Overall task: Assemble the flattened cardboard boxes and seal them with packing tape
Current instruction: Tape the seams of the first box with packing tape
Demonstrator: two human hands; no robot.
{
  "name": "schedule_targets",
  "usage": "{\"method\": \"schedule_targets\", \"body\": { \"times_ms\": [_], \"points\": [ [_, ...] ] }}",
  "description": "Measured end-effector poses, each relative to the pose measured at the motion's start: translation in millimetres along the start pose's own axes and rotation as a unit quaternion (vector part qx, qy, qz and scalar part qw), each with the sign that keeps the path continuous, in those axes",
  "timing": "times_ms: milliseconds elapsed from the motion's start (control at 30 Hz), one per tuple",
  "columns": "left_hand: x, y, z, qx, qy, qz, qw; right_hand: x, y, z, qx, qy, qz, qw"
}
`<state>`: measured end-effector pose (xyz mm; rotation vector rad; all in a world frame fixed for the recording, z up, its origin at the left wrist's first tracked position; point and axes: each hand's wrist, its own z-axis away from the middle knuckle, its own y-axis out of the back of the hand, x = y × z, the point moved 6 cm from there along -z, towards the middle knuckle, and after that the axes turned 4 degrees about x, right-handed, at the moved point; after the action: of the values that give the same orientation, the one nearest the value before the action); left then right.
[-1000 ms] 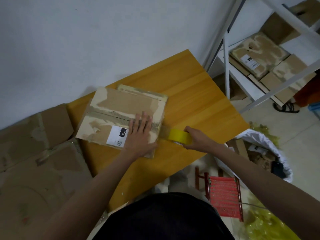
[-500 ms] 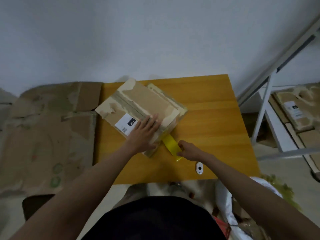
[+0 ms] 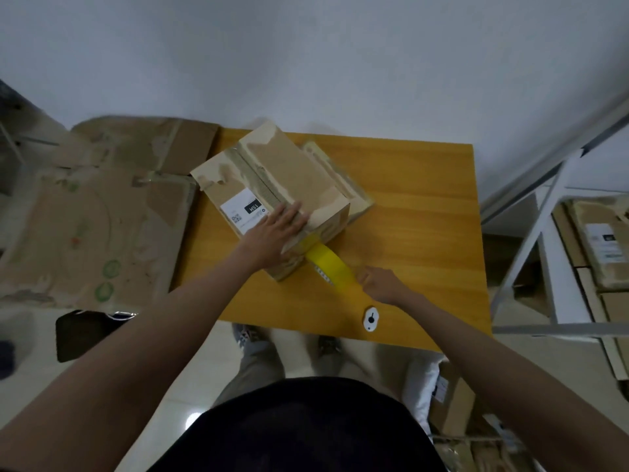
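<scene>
Mid-seal on one box. From the head view I've got the cardboard box (image 3: 272, 195) set up and standing on the table (image 3: 418, 212), flaps closed on top. A strip already runs along the centre seam, dull brown, so I can't tell old tape from fresh.

My left hand (image 3: 272, 233) lies flat on the near end of the top, fingers (image 3: 293, 212) straight and close together, pressing the flaps down beside the white label (image 3: 245, 211).

My right hand (image 3: 381, 284) is just off the box's near corner, curled round the end of the yellow packing tape (image 3: 328, 262). The tape stretches taut from the box's near face out to that hand. Whether the fingers hold a roll or just the strip, I cannot tell; it's hidden.

Judgement: box formed, top seam being closed, tape not yet cut or smoothed down at this end. The underside is unseen.

Left to do, as far as I can see: flattened cardboard sheets (image 3: 92, 212) lie to the left of the table, none assembled.

Containers: the box is closed, contents not visible. The white shelf unit (image 3: 551, 267) at right carries more brown boxes (image 3: 599, 243), closed, at least one labelled. A small white disc (image 3: 371, 319) sits near the table's front edge.
</scene>
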<state>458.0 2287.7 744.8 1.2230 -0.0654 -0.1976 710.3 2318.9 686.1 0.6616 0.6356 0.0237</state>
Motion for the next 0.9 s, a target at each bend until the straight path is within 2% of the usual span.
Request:
{"method": "schedule_targets", "body": {
  "times_ms": [167, 433, 633, 733, 900],
  "points": [
    [4, 1, 2, 0.006, 0.020, 0.028, 0.999, 39, -20, 8, -0.076, -0.043, 0.024, 0.996],
    [7, 4, 5, 0.021, 0.032, 0.028, 0.999, 53, -52, 0, -0.152, 0.010, 0.058, 0.987],
    [11, 9, 6, 0.033, 0.038, 0.013, 0.999, 57, -55, -8, -0.137, -0.002, 0.077, 0.988],
    [9, 3, 3, 0.048, 0.018, 0.008, 0.999, 57, -52, -11, -0.095, -0.005, 0.114, 0.989],
    [7, 1, 3, 0.018, 0.034, 0.051, 0.998, 52, -27, -18, -0.030, 0.006, 0.117, 0.993]
  ]
}}
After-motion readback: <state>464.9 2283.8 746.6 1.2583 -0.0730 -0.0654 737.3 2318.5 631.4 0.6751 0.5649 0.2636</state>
